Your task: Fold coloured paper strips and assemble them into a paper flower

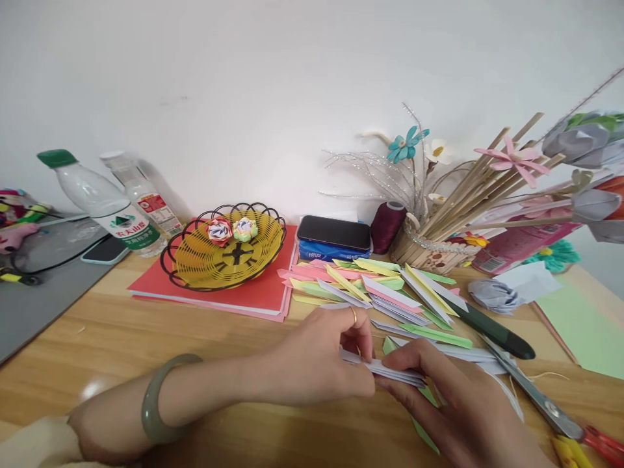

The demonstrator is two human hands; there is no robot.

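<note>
Between my two hands is a narrow folded strip of white paper (392,371), its layers showing at the right end. My left hand (316,357), with a ring and a bangle on that arm, pinches the strip's left part. My right hand (453,396) grips the other end between thumb and fingers. Just beyond lies a loose heap of folded paper strips (361,286) in pink, yellow, green and white. Part of a green strip (423,432) shows beneath my right hand. Scissors (541,396) with red handles rest to the right of that hand.
A yellow basket (224,273) holding two paper balls sits on red paper (151,286). Behind the heap are a phone on a blue pack (334,251), a thread spool (387,227) and a stick-sided flower pot (429,253). Bottles (107,201) stand left; a dark-green-handled tool (497,331) lies right.
</note>
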